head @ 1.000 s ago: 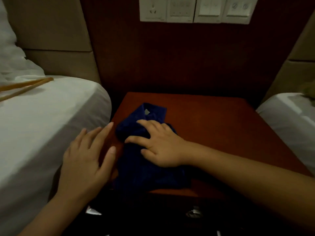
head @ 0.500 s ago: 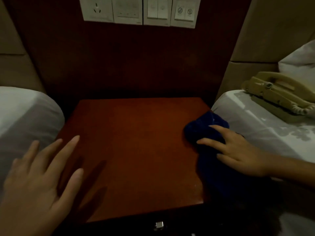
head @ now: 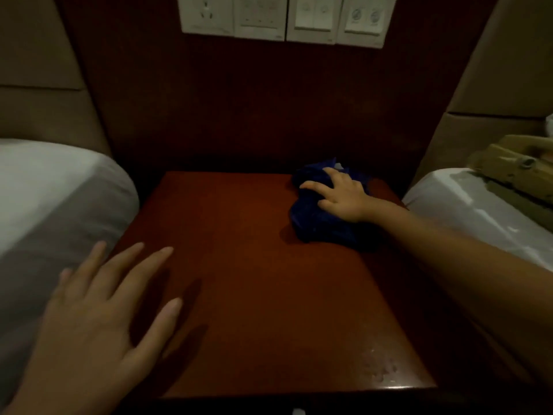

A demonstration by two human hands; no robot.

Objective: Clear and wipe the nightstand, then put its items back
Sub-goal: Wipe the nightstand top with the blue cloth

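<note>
Gleaming red-brown nightstand (head: 263, 295), white beds (head: 54, 199) flanking

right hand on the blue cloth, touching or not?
Touching. The head view shows the right hand lying flat on the bunched blue cloth, fingers pressed into it at the nightstand's far right corner.

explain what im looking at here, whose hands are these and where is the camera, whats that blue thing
The camera sits on a person's head, looking forward and down, so both hands are the wearer's own. They are cleaning a dark red nightstand between two white beds. The right hand presses a crumpled blue cloth onto the far right corner of the top, fingers spread over it. The left hand is open near the left front edge, holding nothing. A beige telephone lies on the right bed. Wall switches and a socket are above.
</note>
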